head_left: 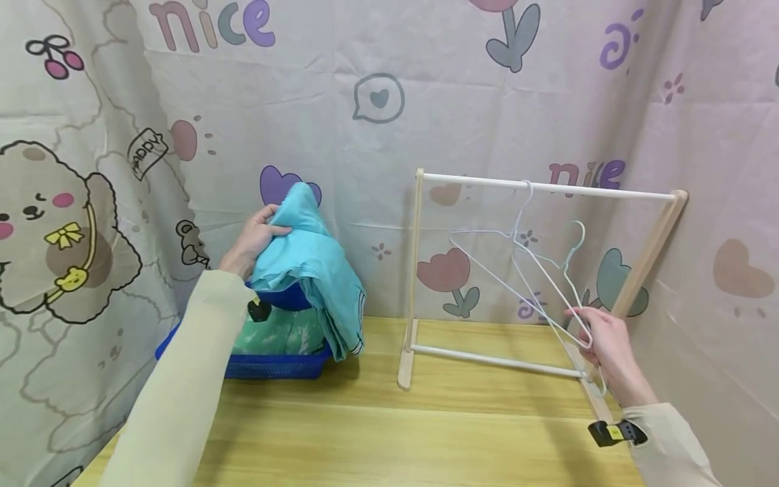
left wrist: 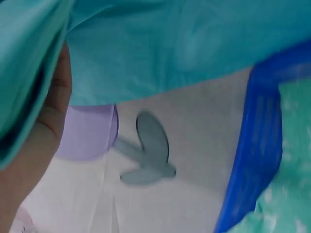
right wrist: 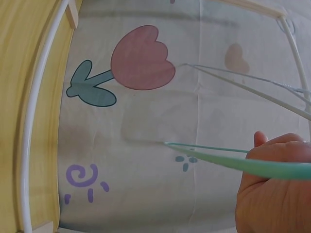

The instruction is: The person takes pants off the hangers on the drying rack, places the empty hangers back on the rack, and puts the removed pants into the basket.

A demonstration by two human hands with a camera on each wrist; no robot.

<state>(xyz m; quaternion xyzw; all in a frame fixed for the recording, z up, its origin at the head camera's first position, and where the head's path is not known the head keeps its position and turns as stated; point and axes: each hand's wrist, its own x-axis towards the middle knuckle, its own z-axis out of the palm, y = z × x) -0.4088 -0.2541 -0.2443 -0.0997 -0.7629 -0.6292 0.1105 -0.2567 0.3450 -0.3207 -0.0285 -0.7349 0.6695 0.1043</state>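
Note:
In the head view my left hand (head_left: 251, 238) grips a bunched turquoise garment (head_left: 307, 253) above a blue basket (head_left: 276, 367). Its lower end, with dark and white striped trim, drapes over the basket's right side. The left wrist view shows the folds of cloth covering most of the fingers. On the right, my right hand (head_left: 610, 341) holds a mint-green hanger (right wrist: 272, 167), whose hook points up, free of the rail. Just beside it a white hanger (head_left: 518, 220) hangs by its hook from the rack's top rail, its right end overlapping the fingers.
A wooden rack (head_left: 652, 247) with white top and bottom rails (head_left: 496, 362) stands on the wood-grain table (head_left: 377, 439). Green patterned fabric (head_left: 280, 331) lies inside the basket. A printed curtain (head_left: 365, 162) encloses the back and both sides.

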